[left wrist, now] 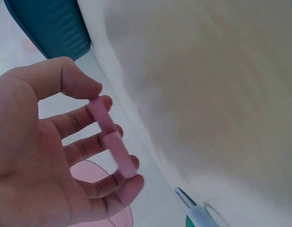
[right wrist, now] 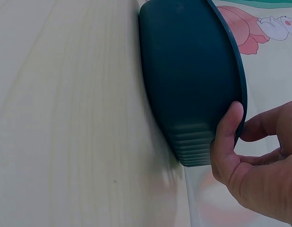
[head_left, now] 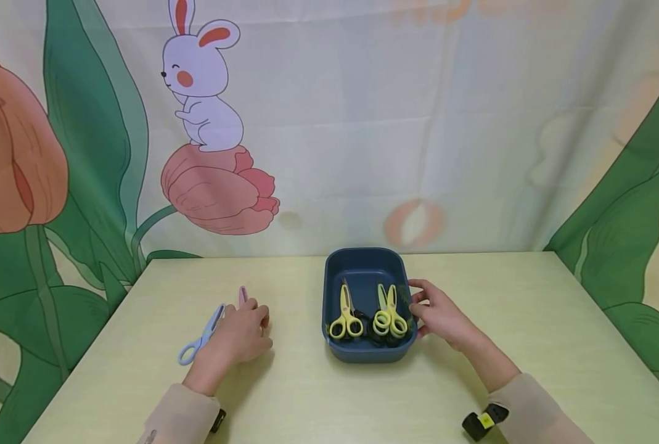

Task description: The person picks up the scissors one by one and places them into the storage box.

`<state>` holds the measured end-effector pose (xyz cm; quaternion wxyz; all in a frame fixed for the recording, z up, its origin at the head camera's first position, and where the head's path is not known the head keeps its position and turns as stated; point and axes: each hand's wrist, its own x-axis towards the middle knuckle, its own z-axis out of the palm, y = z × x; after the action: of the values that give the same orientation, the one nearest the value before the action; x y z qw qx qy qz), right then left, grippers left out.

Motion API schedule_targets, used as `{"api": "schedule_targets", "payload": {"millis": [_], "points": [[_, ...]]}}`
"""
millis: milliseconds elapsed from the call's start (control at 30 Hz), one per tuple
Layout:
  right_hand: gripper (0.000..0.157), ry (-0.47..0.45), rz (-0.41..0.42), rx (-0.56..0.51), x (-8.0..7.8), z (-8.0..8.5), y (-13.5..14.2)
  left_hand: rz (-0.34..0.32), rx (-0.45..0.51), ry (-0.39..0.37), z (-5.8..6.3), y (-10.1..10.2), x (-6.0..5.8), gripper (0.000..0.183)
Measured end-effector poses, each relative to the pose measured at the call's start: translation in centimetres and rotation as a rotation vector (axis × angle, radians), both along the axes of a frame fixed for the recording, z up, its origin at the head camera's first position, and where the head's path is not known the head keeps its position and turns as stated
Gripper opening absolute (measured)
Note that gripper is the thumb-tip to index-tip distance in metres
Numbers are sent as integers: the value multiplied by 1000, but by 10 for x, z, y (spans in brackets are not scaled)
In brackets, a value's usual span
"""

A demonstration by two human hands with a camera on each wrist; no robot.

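Note:
My left hand is low over the table at the left and pinches pink scissors between thumb and fingertips. In the left wrist view their pink handles show edge-on; the rest is hidden. Light-blue scissors lie beside that hand, partly covered by it. My right hand grips the right wall of a dark blue plastic box, digits on both sides of its rim in the right wrist view. Inside the box lie several scissors with yellow handles, among darker items I cannot make out.
The pale wooden table ends at a hanging cloth printed with a rabbit and tulips. Black camera straps sit at both wrists.

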<state>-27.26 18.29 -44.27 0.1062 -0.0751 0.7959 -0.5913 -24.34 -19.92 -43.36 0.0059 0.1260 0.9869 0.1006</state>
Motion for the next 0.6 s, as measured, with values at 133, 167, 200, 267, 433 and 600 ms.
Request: {"api": "schedule_targets", "payload": {"millis": [133,167,200,267,433,600], "points": [[56,-7,-5,-3,0,0,0,16,18,15,4,5,0,11],[56,-10,-7,-4,0,0,0,14,24,17,5,7,0,11],[56,-8,-4,-4,0,0,-1,12,32,17,6,8,0,12],[56,-12,-6,-5,0,0,-1,5,35,28,8,11,-1,13],[56,-14,-7,-7,0,0,-2,-16,57,87,11,20,-2,15],[57,-12,-6,-5,0,0,-1,-46,97,150,16,32,-1,15]]}}
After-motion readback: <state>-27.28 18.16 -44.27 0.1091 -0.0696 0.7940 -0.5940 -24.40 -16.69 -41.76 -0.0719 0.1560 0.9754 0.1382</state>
